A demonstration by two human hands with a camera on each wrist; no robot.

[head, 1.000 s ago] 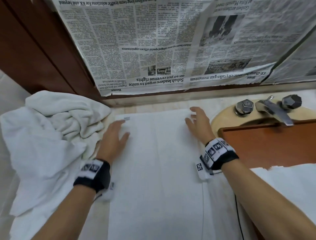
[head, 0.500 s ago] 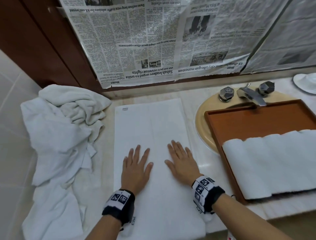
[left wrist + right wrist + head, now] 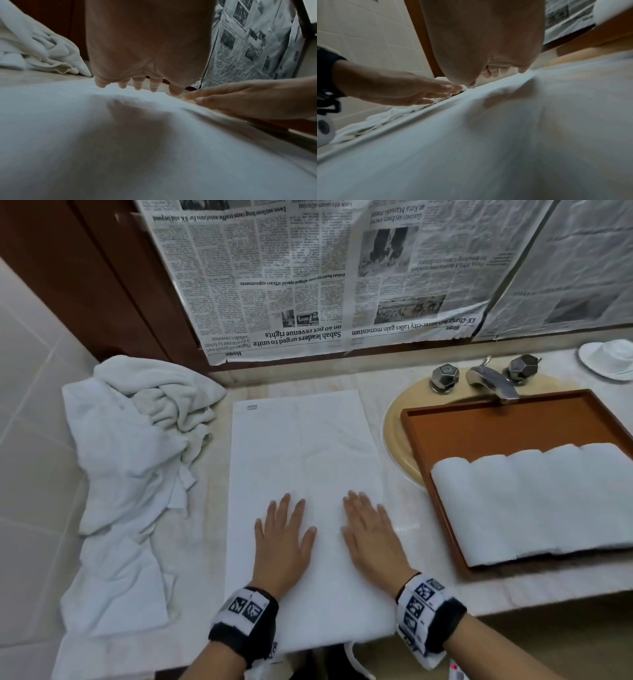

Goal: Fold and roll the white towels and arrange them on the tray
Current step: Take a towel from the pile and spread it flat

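White folded towel (image 3: 305,491) flat on the counter (image 3: 387,392), both palms spread on it
Left hand (image 3: 282,537) and right hand (image 3: 371,534) lie wide, holding nothing; press evenly, smooth creases outward, then roll tightly toward the tray (image 3: 496,426) of rolled towels (image 3: 534,501)

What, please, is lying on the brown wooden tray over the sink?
A row of rolled white towels fills the near part of the brown wooden tray; whatever lies beneath them is hidden.
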